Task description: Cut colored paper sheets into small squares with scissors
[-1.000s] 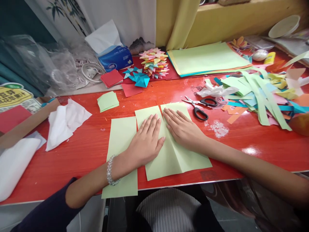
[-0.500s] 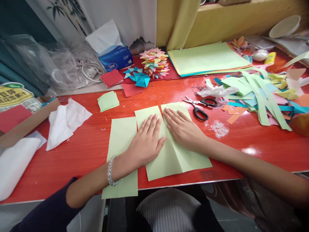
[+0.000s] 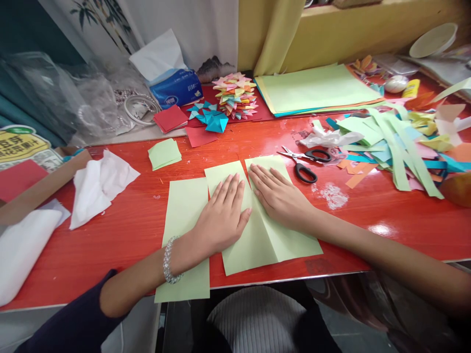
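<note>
A creased light green sheet of paper (image 3: 253,245) lies at the table's front edge, split partway down from its far edge along the middle crease. My left hand (image 3: 224,211) rests flat on its left half, fingers stretched out. On the right half lies my right hand (image 3: 277,198), also flat with fingers extended. Beside them, partly under my left forearm, is a narrower light green strip (image 3: 186,211) that overhangs the front edge. Scissors (image 3: 303,162) with black handles lie with blades apart, beyond my right hand.
Green paper squares (image 3: 165,154) and red squares (image 3: 170,119) sit at back left, near a blue tissue pack (image 3: 176,88) and a folded-paper model (image 3: 236,95). Large coloured sheets (image 3: 316,90) are stacked behind. Paper scraps (image 3: 397,142) heap at right; crumpled tissue (image 3: 99,186) lies left.
</note>
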